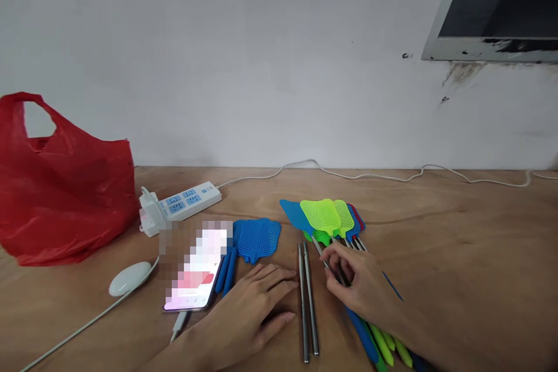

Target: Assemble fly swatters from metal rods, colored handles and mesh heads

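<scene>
- Lying between the two hands, a pair of metal rods (303, 308) rests on the bench (457, 244), side by side, the long axis running from the near side toward the back edge. The far ends lean slightly left; the near ends stand a little more apart.
- The left hand (257, 296) is the nearer one: its fingertips are just beside the rods, on their left. It lies palm down with fingers extended, relaxed, with nothing visible in its grasp.
- The right hand (355, 282) is on the other side, its thumb near the rods but apart from them. Its fingers curl over the metal shafts of the fly swatters (320, 216); whether they grip a shaft or merely touch it, I cannot tell.
- Those swatters are heaped right of the rods, lime, blue, green and red heads toward the back edge. Their shafts slant nearer and rightward, to blue and green handles (364, 331) partly under the right arm.
- Beyond the left hand's fingers, toward the back edge, lies a blue mesh paddle (258, 238); two blue handles (231, 272) lie to its near left, beside a lit phone (203, 279).
- Farther left are a white power strip (187, 203), a white rounded device (129, 278) and, at the bench's back left corner region, a red plastic bag (70, 192).
- A pale cable (270, 175) runs along the back edge, below the wall (218, 70).
</scene>
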Available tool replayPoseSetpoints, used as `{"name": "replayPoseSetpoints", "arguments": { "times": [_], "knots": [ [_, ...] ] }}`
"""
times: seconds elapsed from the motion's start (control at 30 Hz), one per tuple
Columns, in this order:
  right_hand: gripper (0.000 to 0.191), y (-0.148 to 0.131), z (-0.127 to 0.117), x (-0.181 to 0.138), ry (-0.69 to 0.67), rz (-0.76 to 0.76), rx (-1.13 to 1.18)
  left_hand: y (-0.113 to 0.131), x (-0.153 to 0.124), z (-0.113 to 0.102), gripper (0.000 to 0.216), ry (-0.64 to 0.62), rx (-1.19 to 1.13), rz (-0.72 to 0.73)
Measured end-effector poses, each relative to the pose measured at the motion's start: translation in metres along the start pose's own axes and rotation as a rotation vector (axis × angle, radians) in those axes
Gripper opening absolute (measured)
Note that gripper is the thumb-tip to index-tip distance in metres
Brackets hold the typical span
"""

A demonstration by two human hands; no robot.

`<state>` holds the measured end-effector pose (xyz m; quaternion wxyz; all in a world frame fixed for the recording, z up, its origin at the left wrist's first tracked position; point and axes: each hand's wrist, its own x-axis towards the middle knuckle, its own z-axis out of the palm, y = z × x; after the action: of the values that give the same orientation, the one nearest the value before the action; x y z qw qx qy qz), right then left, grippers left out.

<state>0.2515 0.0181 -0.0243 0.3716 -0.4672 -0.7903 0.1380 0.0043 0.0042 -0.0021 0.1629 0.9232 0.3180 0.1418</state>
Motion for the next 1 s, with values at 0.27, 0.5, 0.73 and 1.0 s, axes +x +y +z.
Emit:
{"name": "replayPoseSetpoints", "arguments": {
  "times": [0.27, 0.5, 0.73, 1.0],
  "knots": [
    [0.016, 0.0, 0.002, -0.001, 0.009, 0.153, 0.312, -0.001, -0.001, 0.0, 0.049, -0.01, -0.016, -0.011],
    [0.024, -0.002, -0.001, 0.009, 0.144, 0.391, 0.75, 0.001, 0.0, 0.0, 0.043, -0.023, -0.016, -0.019],
    [0.054, -0.017, -0.013, 0.014, 0.242, 0.615, 1.065, 0.003, 0.001, -0.003, 0.037, -0.033, -0.01, -0.021],
    [0.051, -0.014, -0.013, 0.012, 0.204, 0.79, 1.187, 0.004, 0.001, -0.004, 0.035, -0.049, -0.005, -0.035]
  ]
}}
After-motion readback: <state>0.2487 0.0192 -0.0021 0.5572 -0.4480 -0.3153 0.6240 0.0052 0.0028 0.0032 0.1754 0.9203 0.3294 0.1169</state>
